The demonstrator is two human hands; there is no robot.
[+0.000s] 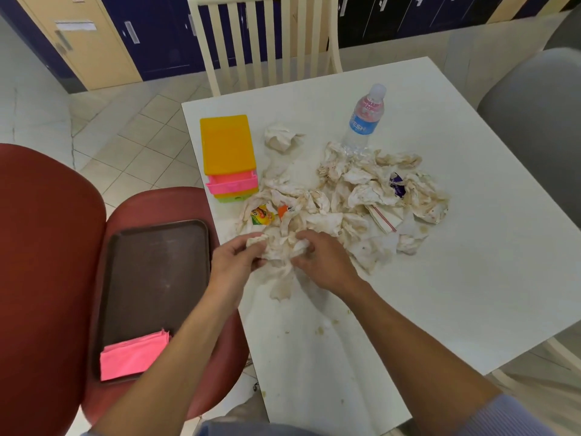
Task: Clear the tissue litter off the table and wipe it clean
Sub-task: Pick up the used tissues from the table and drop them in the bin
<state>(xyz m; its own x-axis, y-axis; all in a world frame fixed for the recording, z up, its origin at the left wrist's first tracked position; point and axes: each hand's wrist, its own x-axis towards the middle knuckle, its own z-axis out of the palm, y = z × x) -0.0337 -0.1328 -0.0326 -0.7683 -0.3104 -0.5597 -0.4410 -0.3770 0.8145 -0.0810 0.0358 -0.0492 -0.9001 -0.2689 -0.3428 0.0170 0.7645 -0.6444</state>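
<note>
Head view: tissue wad point(279, 250) sits between my hands at the near edge of the tissue pile point(355, 190) on the worktop point(471, 262). My left hand point(234, 259) and right hand point(323, 259) have fingers curled, both gripping the wad.

Both hands, left hand point(234, 258) and right hand point(323, 259), are bunching up a wad of stained tissue point(279, 250) at the near edge of the tabletop point(471, 278). More dirty tissues point(361, 190) are piled behind it, near a water bottle point(363, 121).
</note>
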